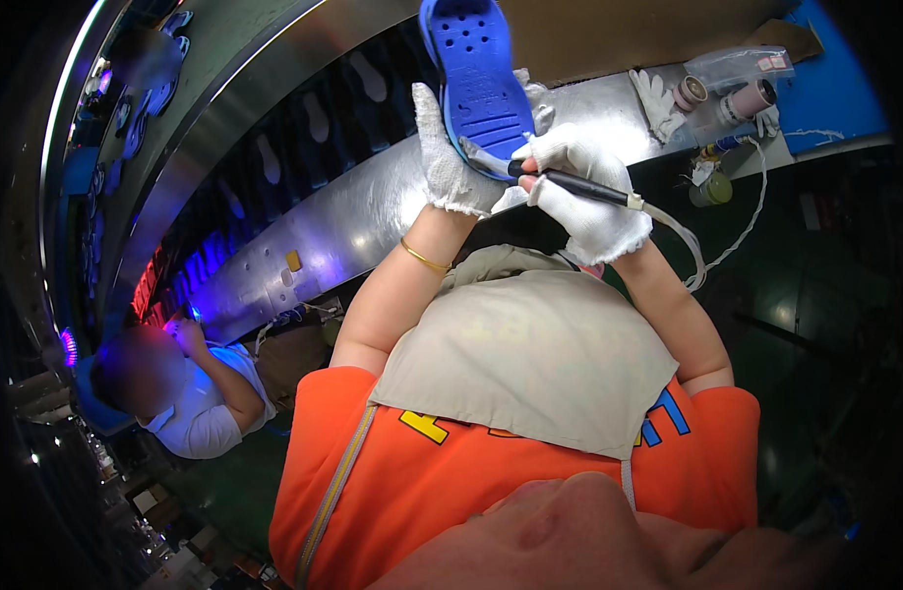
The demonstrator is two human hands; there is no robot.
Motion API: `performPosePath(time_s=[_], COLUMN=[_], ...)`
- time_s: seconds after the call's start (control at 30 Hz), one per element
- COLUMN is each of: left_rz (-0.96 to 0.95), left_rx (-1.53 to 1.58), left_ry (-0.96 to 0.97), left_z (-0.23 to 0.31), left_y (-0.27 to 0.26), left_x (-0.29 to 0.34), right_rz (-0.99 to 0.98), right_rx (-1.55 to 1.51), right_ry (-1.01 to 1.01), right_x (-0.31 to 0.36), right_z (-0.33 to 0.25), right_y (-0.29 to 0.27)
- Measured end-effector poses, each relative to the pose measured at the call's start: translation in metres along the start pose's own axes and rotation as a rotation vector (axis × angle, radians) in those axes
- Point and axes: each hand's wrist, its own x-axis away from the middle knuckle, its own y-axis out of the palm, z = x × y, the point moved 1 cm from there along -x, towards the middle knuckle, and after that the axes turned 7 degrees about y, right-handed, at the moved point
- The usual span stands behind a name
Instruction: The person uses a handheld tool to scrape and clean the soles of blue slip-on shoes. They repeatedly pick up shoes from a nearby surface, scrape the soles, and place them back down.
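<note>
A blue shoe sole [481,84] with round holes at its far end and grooves near its heel lies tilted up in front of me. My left hand [447,162], in a white knit glove, holds it at the left edge and heel, thumb along the side. In my right hand [584,187], gloved with some bare fingertips showing, is a black-handled brush [574,184]. Its pale tip [483,155] rests at the heel's rim; whether it touches the sole is hard to tell. A whitish tube [673,228] runs from the handle's rear end.
A metal bench [363,202] runs along a conveyor with dark slots holding sole shapes [317,118]. At right lie a spare white glove [655,103], tape-like rolls [747,100] and a small jar [712,187]. Another person [210,393] works at far left. Blue shoes [137,128] stand on an upper shelf.
</note>
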Motion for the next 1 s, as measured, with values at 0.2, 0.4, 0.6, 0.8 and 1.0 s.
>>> performPosePath(time_s=[0.2,0.4,0.6,0.8,1.0], left_rz=[0.039,-0.068,-0.022,-0.132,-0.099], left_rx=[-0.235,-0.06,-0.184,0.004,-0.14], left_ry=[0.137,0.004,-0.056,-0.155,-0.112], left_z=[0.005,0.018,0.025,0.035,0.047], left_y=[-0.004,-0.02,-0.01,-0.006,-0.004], left_x=[-0.007,-0.015,-0.021,-0.027,-0.028], right_rz=[0.025,-0.114,-0.182,-0.135,-0.298], right_rx=[-0.102,-0.052,0.001,-0.005,-0.072], right_ry=[0.052,0.094,0.048,0.066,0.187], right_x=[-0.01,-0.017,-0.022,-0.025,-0.011], right_z=[0.011,0.006,0.001,0.002,0.01], right_y=[-0.011,-0.018,-0.02,-0.02,-0.022])
